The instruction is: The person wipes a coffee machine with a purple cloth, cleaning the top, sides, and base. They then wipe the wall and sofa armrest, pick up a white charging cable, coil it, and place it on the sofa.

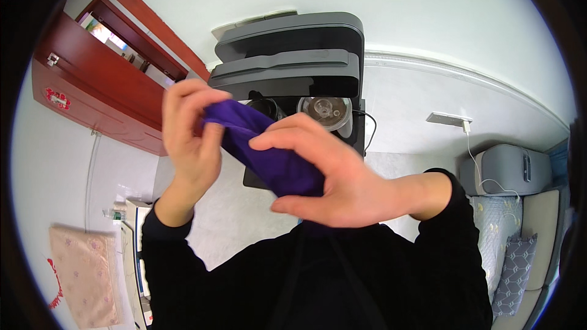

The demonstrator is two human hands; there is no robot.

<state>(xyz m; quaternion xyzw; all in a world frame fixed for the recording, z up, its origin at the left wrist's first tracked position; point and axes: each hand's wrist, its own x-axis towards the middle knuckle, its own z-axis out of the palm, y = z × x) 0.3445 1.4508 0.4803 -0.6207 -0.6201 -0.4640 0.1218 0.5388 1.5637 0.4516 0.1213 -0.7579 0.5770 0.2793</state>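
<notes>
A folded piece of purple cloth (279, 160) is held up in front of my chest, slanting down to the right. My left hand (190, 133) pinches its upper left end between thumb and fingers. Around the lower right part of the cloth, my right hand (344, 183) is curled, fingers over the top and thumb at the lower edge. Just beyond the cloth stands a grey and black appliance (293, 66), which looks like a tea-bar water dispenser. On it are a clear-lidded round vessel (324, 110) and a dark round vessel (268, 109), both partly hidden.
To the right, a sofa (504, 174) holds a patterned grey cushion (516, 275). A white charger (466, 126) with a cable sits in a wall socket strip (442, 119). Reddish-brown doors (105, 96) are at the left, above a white cabinet (137, 220) beside a plastic bottle (117, 215).
</notes>
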